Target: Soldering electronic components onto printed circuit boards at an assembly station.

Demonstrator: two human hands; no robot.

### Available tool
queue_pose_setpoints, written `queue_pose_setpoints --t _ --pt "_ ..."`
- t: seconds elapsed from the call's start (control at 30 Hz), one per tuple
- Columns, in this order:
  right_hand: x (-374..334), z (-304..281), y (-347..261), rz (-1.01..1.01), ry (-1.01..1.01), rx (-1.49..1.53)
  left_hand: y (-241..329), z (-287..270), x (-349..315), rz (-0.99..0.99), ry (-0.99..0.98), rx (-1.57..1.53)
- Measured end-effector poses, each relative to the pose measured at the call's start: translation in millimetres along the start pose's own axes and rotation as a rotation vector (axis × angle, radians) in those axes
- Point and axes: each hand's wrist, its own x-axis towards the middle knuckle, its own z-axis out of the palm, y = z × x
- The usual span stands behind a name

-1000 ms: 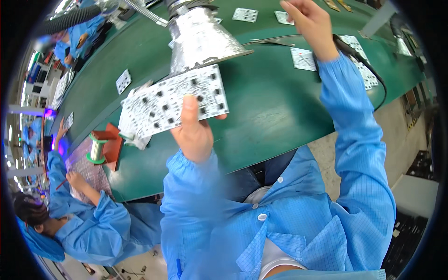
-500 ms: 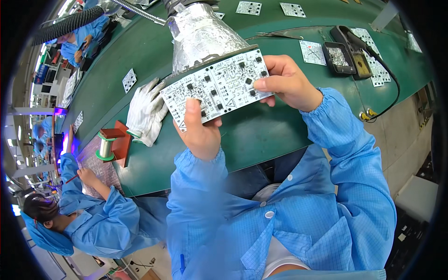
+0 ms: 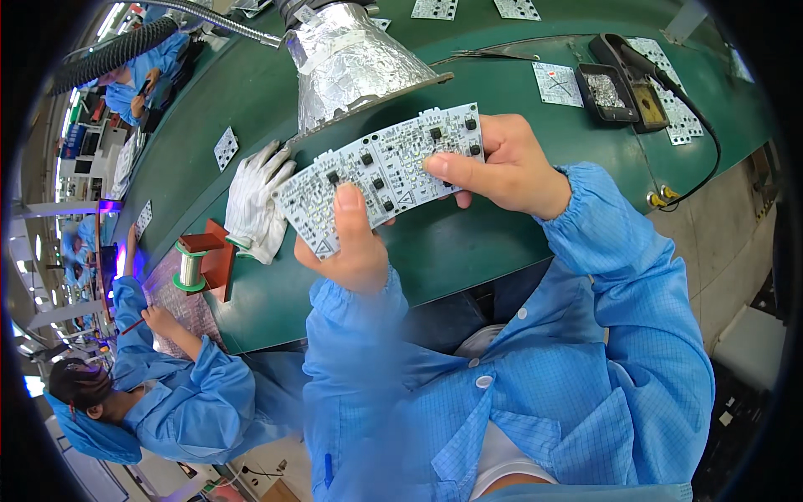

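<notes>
A long white circuit board [image 3: 385, 171] with small black parts is held up over the green table [image 3: 468, 243]. My left hand [image 3: 347, 243] grips its lower left end, thumb on the board's face. Its right end rests in my right hand [image 3: 502, 167], whose thumb lies across the top side. Both sleeves are blue.
A foil-wrapped fume hood [image 3: 351, 58] hangs just behind the board. A white glove [image 3: 255, 201] and a solder spool on a red stand [image 3: 196, 268] lie to the left. A soldering iron stand [image 3: 623, 84] and small boards [image 3: 556, 84] sit far right. A co-worker in blue [image 3: 167, 393] sits lower left.
My right hand came back from the far right of the table and took hold of the board's right end. The board now sits lower and closer, held by both hands.
</notes>
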Motion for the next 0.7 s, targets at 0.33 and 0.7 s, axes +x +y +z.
queue_pose_setpoints --t 0.33,0.7 --pt "4 -3 5 -0.066 0.034 0.024 -7 -3 0 0.094 0.106 0.142" --pt "9 -8 6 -0.016 -0.009 0.091 3 -4 14 -0.192 0.015 -0.102"
